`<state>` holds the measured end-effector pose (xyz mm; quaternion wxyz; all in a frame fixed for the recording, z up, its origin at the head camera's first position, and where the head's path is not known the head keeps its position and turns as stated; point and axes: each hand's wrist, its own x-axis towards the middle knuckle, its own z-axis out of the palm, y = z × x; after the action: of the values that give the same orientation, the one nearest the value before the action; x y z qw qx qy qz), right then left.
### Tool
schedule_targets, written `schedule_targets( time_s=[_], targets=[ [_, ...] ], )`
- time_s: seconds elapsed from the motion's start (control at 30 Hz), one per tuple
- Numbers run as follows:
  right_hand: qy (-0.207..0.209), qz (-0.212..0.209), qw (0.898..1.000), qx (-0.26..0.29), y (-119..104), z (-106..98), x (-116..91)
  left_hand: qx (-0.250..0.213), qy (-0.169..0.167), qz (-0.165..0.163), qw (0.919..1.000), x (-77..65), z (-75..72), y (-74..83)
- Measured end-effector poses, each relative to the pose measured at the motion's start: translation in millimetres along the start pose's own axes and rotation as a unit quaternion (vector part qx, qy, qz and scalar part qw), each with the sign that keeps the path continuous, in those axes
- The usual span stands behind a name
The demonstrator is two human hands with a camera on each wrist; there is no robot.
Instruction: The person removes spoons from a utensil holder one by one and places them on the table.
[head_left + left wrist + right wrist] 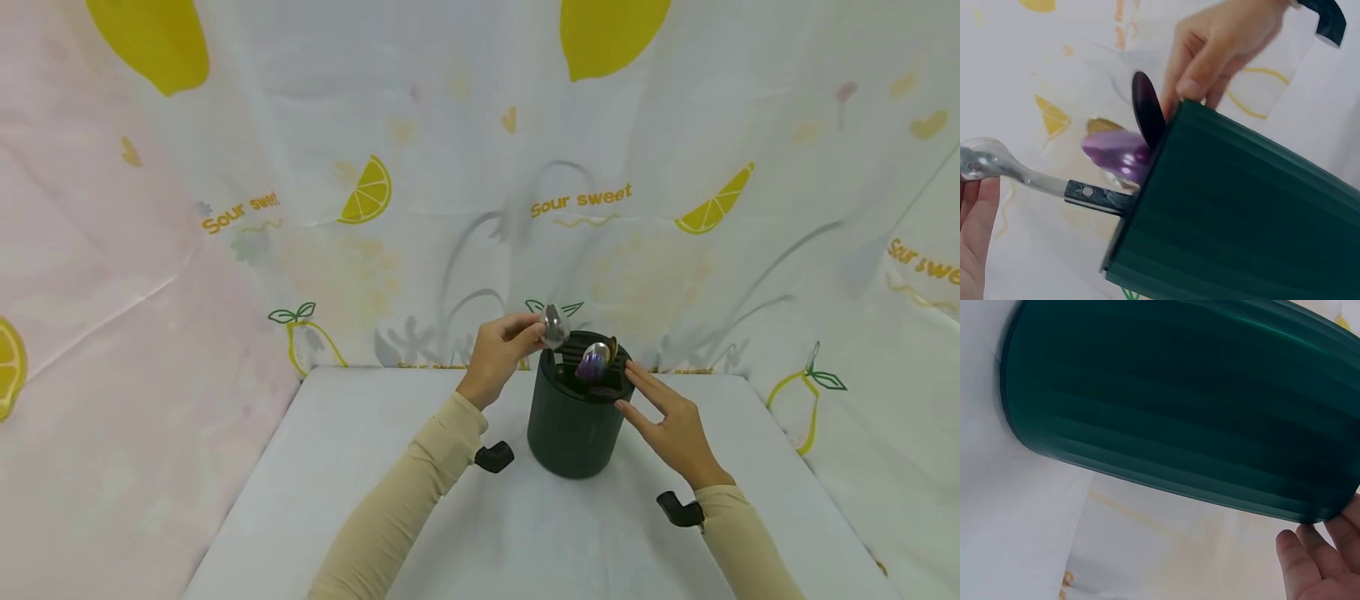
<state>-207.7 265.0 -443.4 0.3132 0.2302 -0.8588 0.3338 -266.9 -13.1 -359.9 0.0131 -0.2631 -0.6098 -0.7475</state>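
A dark green utensil holder [573, 433] stands upright on the table. My left hand [495, 354] pinches the bowl end of a silver metal spoon [553, 327] at the holder's upper left. In the left wrist view, the spoon's black handle [1099, 199] runs down into the holder's mouth. My right hand [675, 433] touches the holder's right rim with fairly straight fingers [1300, 569]. Inside the holder, a purple spoon [1116, 152], a gold-coloured piece [1102, 124] and a dark oval utensil head [1147, 106] stick up; their lower parts are hidden.
The holder sits toward the back of a white-covered table [360, 433]. Behind it hangs a white cloth [450, 125] printed with lemons and lettering. A black wrist device [493, 457] shows by the left sleeve, and another black device [678, 509] by the right one.
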Motion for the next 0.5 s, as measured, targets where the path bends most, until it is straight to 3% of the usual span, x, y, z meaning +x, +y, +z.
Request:
schedule_targets(
  time_s=[0.37, 0.5],
  targets=[
    [0.003, 0.01, 1.0, -0.01, -5.8, -0.3, -1.1, -0.011, 0.02, 0.088, 0.9958, -5.9, -4.2, 54.0],
    [0.004, 0.012, 1.0, -0.009, -8.3, -0.7, -1.8, -0.012, 0.027, 0.107, 0.9938, -10.6, -3.6, 70.2]
  ],
)
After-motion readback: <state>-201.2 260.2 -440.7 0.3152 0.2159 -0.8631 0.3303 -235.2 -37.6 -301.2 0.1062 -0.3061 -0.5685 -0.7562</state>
